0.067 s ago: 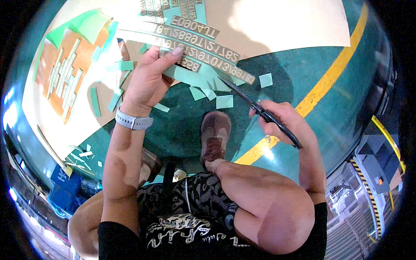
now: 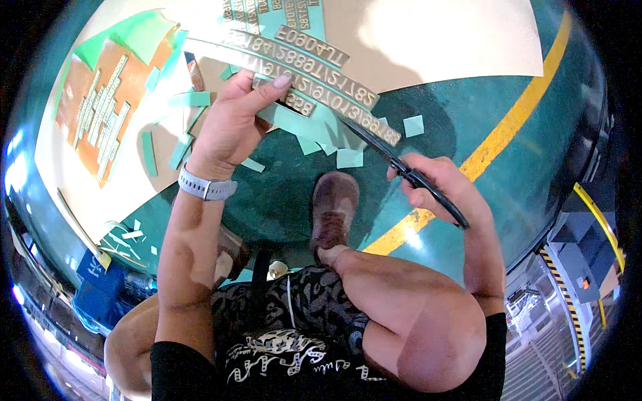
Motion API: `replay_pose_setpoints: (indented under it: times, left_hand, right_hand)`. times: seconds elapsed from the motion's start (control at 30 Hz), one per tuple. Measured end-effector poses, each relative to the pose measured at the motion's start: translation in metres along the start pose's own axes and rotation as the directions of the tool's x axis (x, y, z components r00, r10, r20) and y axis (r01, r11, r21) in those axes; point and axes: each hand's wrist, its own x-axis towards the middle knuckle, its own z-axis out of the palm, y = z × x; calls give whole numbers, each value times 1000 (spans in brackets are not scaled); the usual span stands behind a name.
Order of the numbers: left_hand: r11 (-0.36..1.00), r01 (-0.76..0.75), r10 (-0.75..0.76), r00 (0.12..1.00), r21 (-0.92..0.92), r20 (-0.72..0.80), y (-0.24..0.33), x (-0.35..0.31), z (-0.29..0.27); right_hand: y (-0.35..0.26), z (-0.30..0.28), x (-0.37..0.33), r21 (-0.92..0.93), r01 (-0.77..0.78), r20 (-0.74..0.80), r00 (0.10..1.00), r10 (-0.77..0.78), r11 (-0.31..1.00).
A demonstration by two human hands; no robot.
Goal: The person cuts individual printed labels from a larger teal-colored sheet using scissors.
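Observation:
My left hand (image 2: 234, 113) is closed on the near left part of a light green sheet (image 2: 301, 125), its thumb on top. Rows of raised, mirrored lettering strips (image 2: 321, 77) sit on the sheet, which hangs above the floor. My right hand (image 2: 435, 180) grips black scissors (image 2: 418, 177) by the handles. Their blades meet the sheet's near right edge beside the longest lettering strip, and the tip is partly hidden there. Pale green offcuts (image 2: 349, 158) lie on the floor below.
A large tan board (image 2: 455, 40) covers the floor ahead, bearing an orange-brown panel (image 2: 100, 113) with lettering strips at left. More green scraps (image 2: 148, 152) are scattered there. A yellow line (image 2: 515, 120) crosses the green floor. A blue container (image 2: 100, 287) stands at lower left.
The sheet in my left hand has shifted slightly right and down. The scissors' blades now lie closer along the lettering strip's edge, with less of them showing.

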Motion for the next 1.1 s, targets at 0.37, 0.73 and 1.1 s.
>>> replay_pose_setpoints:
  times: [0.37, 0.73, 1.1]
  left_hand:
    - [999, 14, -16, 999, 50, 32, 6, -7, 0]
    - [998, 51, -52, 998, 25, 45, 9, -9, -4]
    - [997, 55, -59, 995, 60, 74, 12, -10, 1]
  right_hand:
    - [-8, 4, 6, -113, 35, -7, 999, -36, 993]
    - [-8, 6, 0, -83, -22, -56, 998, 17, 996]
    - [-8, 7, 1, -112, -15, -56, 998, 9, 994]
